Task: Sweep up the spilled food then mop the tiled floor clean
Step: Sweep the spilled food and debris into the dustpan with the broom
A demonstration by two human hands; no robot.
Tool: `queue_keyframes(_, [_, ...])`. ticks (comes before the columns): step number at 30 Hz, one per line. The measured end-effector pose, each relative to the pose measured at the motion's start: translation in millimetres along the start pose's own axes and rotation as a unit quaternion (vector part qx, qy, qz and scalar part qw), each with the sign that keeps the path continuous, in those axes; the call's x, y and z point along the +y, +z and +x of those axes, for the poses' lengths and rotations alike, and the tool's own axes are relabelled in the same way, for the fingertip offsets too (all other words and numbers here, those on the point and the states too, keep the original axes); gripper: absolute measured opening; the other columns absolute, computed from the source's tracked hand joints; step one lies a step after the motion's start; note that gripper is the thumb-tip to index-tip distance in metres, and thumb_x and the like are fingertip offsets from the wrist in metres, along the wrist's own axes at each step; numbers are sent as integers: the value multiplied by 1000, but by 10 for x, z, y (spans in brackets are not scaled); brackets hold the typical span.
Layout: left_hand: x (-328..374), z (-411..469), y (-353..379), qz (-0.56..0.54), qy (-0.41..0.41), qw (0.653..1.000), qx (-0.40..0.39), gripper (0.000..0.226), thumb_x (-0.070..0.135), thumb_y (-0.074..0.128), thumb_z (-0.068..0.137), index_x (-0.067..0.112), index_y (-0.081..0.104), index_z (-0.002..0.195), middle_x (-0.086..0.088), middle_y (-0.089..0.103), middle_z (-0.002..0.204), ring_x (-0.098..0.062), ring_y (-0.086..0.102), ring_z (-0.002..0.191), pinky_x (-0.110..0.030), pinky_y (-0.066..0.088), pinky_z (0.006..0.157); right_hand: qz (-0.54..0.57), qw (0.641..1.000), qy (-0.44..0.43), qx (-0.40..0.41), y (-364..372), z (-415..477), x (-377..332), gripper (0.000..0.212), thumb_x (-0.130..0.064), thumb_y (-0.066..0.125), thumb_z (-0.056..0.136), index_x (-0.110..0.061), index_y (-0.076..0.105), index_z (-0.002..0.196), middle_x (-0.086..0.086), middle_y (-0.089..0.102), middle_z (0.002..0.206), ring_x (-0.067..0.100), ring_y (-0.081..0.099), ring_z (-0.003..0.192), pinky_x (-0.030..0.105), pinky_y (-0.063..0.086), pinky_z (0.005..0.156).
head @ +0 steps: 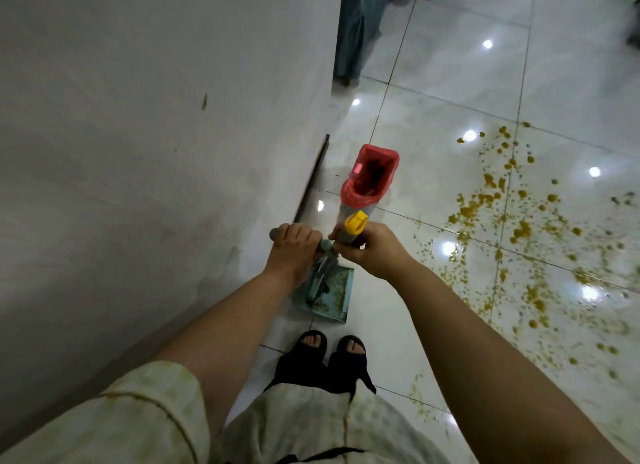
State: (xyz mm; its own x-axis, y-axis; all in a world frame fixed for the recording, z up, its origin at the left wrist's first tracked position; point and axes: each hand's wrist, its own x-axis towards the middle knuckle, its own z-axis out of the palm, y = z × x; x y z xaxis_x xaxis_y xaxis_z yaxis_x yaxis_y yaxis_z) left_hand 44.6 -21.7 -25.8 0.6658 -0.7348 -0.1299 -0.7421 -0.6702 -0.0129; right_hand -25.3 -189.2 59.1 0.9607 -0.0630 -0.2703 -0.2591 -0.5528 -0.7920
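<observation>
A: What is held, from left to right?

B: The dustpan handle (pixel 313 243) is gripped by the left hand (pixel 294 247), fingers clenched; the yellow-capped broom handle (pixel 355 225) is clasped by the right hand (pixel 372 252).

A: And the spilled food (pixel 512 228)?

B: It is scattered over the tiled floor (pixel 433 82) toward the right edge; the dustpan (pixel 327 295) should be carried over and set flat beside it; short strokes are advised, lest it be smeared.
</observation>
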Motion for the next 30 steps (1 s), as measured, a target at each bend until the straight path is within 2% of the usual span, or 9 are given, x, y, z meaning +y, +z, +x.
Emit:
queue_keyframes(4, [187,56,-60,-9,2,1000,-3,36,25,85,54,17,63,82,-3,60,78,-27,58,72,-35,27,74,21,999,24,3,-193,-154,83,24,-12,74,83,-11,73,106,1,70,96,-1,62,78,8,47,73])
queue_keyframes(8, [350,55,-134,-6,23,999,31,27,21,75,61,18,62,85,-1,60,80,-26,55,75,-35,27,74,15,999,20,23,-338,-290,155,23,-7,75,81,-11,74,103,-6,67,93,-11,59,77,1,44,70])
queue_keyframes(12, [473,81,-222,-22,37,997,65,16,21,62,67,17,60,82,-2,59,78,-26,55,76,-35,28,73,24,998,36,39,-420,-406,228,22,-7,75,81,-12,74,103,-9,66,93,-13,59,78,1,45,70])
queue_keyframes(17, [644,87,-228,-55,50,995,70,27,16,73,62,19,59,84,1,58,81,-24,54,78,-32,27,75,44,996,61,50,-524,-541,353,22,-8,76,80,-14,73,100,-4,70,95,-7,63,79,4,47,68])
queue_keyframes(20, [761,152,-279,-71,46,995,51,22,18,71,71,20,60,90,1,60,89,-23,53,87,-33,28,81,50,994,73,57,-627,-609,390,20,-6,75,80,-18,73,95,-4,70,92,-7,63,71,7,47,64])
queue_keyframes(22, [673,140,-263,-96,-4,995,32,22,20,62,81,20,59,103,1,59,105,-23,49,99,-34,28,89,60,987,87,122,-807,-705,525,18,-4,75,79,-18,71,89,1,73,93,2,64,67,23,54,64])
queue_keyframes(24, [461,57,-206,-115,-76,990,31,22,22,59,87,19,59,109,0,58,111,-23,48,104,-34,28,92,123,963,126,202,-1071,-868,687,13,2,72,81,-7,69,89,11,73,100,16,65,63,34,59,64])
queue_keyframes(28, [370,44,-180,-119,-105,986,50,19,28,58,91,19,61,107,-1,60,106,-25,49,99,-31,24,85,182,948,136,223,-1228,-1036,745,12,10,63,85,-2,63,86,13,69,106,8,66,60,25,58,61])
queue_keyframes(30, [516,83,-199,-142,-115,982,41,21,32,56,93,19,60,109,-1,60,107,-25,49,99,-32,25,85,189,949,134,213,-1085,-1024,746,10,11,63,85,1,63,89,12,68,108,10,69,69,29,58,64])
